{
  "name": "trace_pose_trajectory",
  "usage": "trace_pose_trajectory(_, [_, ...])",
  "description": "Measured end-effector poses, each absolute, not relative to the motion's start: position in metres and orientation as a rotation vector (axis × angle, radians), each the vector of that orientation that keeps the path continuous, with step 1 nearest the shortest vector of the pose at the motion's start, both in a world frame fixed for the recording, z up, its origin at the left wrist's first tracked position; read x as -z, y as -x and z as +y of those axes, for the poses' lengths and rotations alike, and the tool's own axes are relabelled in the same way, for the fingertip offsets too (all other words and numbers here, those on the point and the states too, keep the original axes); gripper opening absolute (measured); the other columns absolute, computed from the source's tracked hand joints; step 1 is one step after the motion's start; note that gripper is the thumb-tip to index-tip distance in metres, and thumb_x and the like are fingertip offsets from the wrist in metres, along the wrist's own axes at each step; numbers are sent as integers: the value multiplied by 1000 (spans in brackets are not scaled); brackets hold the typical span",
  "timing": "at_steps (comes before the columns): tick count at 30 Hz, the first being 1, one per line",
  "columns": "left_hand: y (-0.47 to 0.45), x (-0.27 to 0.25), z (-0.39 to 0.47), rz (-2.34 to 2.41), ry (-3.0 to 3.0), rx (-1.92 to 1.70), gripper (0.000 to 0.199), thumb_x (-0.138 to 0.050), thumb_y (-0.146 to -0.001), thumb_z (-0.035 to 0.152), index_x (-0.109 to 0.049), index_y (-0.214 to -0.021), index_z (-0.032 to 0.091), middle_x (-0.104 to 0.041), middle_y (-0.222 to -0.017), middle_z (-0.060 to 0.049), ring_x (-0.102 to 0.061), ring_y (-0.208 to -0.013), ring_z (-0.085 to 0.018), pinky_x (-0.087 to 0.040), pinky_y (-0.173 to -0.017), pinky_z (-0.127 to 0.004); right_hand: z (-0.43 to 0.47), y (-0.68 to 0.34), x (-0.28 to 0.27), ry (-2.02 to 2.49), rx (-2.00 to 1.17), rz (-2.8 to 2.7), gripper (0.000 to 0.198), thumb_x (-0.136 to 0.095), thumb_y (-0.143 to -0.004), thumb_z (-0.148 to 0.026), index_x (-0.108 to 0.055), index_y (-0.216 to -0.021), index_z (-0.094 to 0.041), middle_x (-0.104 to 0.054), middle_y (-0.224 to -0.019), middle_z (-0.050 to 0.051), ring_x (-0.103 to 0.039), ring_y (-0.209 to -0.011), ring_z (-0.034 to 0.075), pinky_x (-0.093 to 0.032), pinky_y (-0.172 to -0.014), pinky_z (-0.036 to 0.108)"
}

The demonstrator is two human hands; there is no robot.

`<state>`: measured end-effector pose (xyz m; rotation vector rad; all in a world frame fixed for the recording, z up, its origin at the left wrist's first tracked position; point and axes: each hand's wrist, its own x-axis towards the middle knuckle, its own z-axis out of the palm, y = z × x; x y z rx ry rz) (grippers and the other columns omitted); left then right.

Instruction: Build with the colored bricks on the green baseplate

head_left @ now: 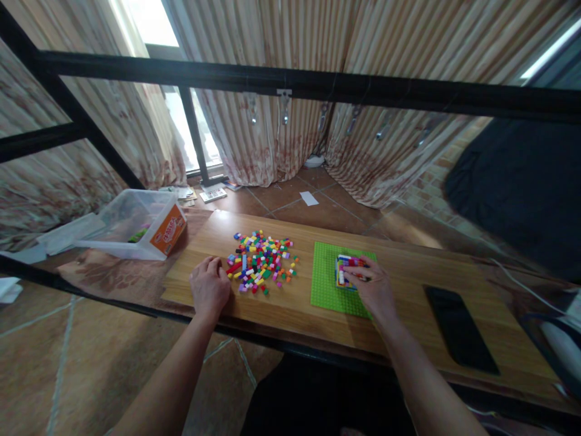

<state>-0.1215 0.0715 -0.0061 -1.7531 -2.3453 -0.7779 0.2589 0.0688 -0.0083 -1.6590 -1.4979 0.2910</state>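
Observation:
On the right side of the board, a green studded baseplate (325, 284) carries a small rectangular build of multicoloured toy bricks (341, 277). My right hand (376, 286) reaches over this build, thumb and fingers closed on its top and right part. The fingers cover much of it, and any single brick between the fingertips is too small to make out. My left hand (209, 286) rests on the wood, fingers curled in, with nothing visible in it. Just right of its knuckles spreads a pile of loose toy bricks (261, 261) in many colours.
A black phone (462, 330) lies on the wooden board (408, 303) at right. Left of the board stands a clear plastic bin (122, 247) with an orange label. A dark metal bar (318, 85) crosses ahead, before long curtains (281, 36). A white cable (521, 284) runs at far right.

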Motion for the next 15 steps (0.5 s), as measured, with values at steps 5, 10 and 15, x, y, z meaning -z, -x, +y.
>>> trace_pose_trajectory(5, [121,6,71,-2338,1749,777,34,-42,-87,24,-65,-109,15,-62,-121,-12,-53,-113,-28,-38,-100,-42,69,-258,4,1671,-222,-1559,22,-63,-77,-44,-77,-79,-27,-61,-121,8,-51,-114,28,-33,-101,53])
trace_pose_trajectory(10, [121,6,72,-2339,1755,788,33,-42,-86,25,-66,-108,16,-62,-121,-12,-53,-113,-28,-38,-99,-42,69,-258,2,1661,-207,-1628,19,-61,-79,-40,-77,-80,-29,-61,-121,7,-51,-115,27,-33,-101,53])
trace_pose_trajectory(15, [121,6,71,-2344,1753,809,33,-43,-86,24,-65,-109,17,-61,-121,-12,-52,-114,-28,-37,-101,-42,63,-260,2,1649,-235,-1622,22,-60,-79,-42,-76,-88,-30,-58,-127,5,-46,-120,27,-31,-103,52])
